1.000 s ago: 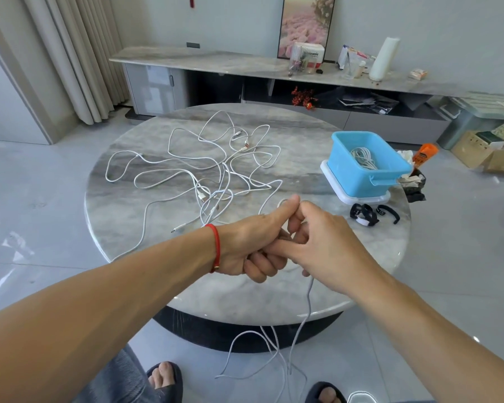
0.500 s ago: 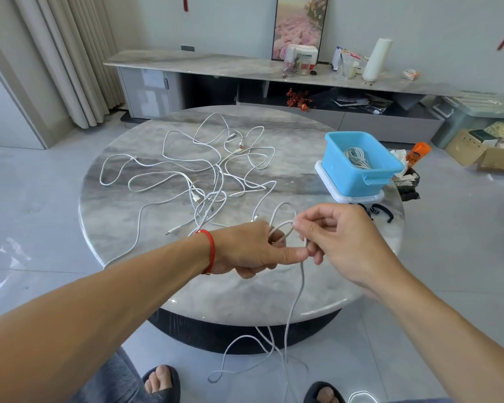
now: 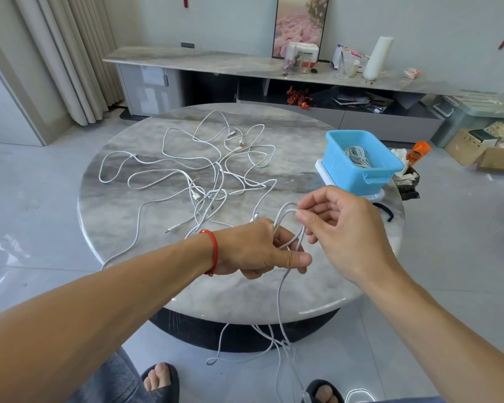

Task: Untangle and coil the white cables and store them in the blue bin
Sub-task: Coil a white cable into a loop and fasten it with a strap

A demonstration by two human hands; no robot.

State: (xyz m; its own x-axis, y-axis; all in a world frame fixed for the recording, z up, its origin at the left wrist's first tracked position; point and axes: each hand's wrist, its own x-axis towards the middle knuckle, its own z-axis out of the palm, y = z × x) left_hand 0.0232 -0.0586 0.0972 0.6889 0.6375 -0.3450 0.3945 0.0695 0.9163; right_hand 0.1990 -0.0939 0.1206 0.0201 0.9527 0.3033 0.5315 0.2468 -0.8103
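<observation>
My left hand [image 3: 256, 248] grips a small coil of white cable [image 3: 288, 228] over the near edge of the round marble table [image 3: 128, 210]. My right hand [image 3: 344, 228] pinches the top loop of that coil between thumb and fingertips. The cable's loose length hangs from my left hand over the table edge to the floor [image 3: 280, 321]. A tangle of several white cables [image 3: 213, 181] lies spread across the table's middle. The blue bin [image 3: 358, 167] stands at the table's right edge with a coiled white cable [image 3: 357, 154] inside.
A black strap-like object [image 3: 387, 212] lies just in front of the bin. Behind the bin stands a dark basket with paper [image 3: 406, 178] and an orange bottle [image 3: 416, 151]. A long marble sideboard [image 3: 245, 62] runs along the back wall. My sandalled feet [image 3: 157, 379] are below.
My hands have drawn apart. The right hand has lifted a loop of cable up and to the right while the left keeps its hold on the coil.
</observation>
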